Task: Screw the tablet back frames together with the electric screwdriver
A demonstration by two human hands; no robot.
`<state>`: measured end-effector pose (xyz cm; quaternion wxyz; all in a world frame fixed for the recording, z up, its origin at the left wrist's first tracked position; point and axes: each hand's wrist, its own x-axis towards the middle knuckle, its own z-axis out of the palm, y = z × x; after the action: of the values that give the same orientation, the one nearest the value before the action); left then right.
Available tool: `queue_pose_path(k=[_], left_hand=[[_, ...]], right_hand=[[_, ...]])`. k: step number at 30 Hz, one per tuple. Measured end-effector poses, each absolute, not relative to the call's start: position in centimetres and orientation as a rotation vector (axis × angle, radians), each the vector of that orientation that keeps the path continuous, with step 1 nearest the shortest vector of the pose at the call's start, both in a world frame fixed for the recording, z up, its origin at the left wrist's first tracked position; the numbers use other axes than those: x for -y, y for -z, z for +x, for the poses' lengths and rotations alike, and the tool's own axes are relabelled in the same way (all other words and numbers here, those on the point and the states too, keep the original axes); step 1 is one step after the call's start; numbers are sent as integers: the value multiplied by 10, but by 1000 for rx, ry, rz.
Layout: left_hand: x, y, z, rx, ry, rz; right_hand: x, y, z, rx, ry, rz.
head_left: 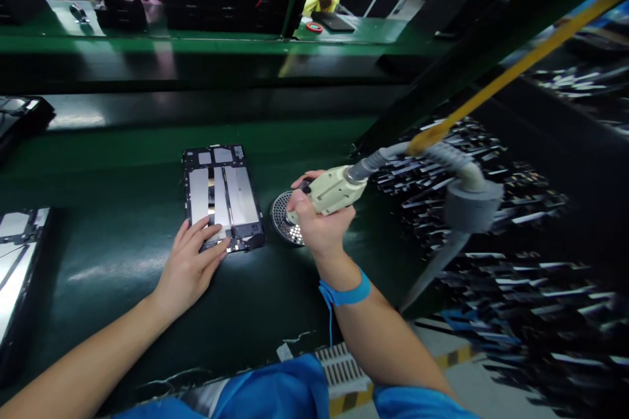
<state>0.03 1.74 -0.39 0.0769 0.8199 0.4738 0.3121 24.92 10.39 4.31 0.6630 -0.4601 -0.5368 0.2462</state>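
Glossy dark-green counter (122, 262), smooth and mirror-like. On it, opened tablet chassis (222, 198): matt black plastic frame, brushed silvery metal plates. Right of the chassis, perforated bright-metal disc (285, 219) and cream matt-plastic power tool (331, 191) with ribbed grey hose (452, 160). Blue cloth wristband (346, 293), smooth.

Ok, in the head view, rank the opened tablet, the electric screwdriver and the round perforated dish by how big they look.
Largest to smallest:
1. opened tablet
2. electric screwdriver, gripped by the right hand
3. round perforated dish, partly hidden by that hand, so unsure

Cream screwdriver (330, 191), blue wristband (350, 294), seemingly green mat (122, 262)
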Motion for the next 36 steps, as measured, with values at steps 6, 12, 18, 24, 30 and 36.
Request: queue_pose_path(k=[6,12,18,24,30,36], left_hand=[[-22,7,6,-1426,-1022,2403],[-23,10,3,-1415,-998,2408],[-23,10,4,-1397,-1020,2414],[-24,8,5,-1404,-987,2413],[-22,8,1,-1390,-971,2446],[-24,15,-9,-1337,-974,2493]], right_hand=[[-84,-73,228,1166,-685,-871],[-67,-68,185,1304,-932,-744],[-66,-58,178,1348,-923,-768],[-64,-58,176,1350,-939,-781],[-61,-58,169,1379,-962,-794],[-64,-58,167,1465,-804,-786]])
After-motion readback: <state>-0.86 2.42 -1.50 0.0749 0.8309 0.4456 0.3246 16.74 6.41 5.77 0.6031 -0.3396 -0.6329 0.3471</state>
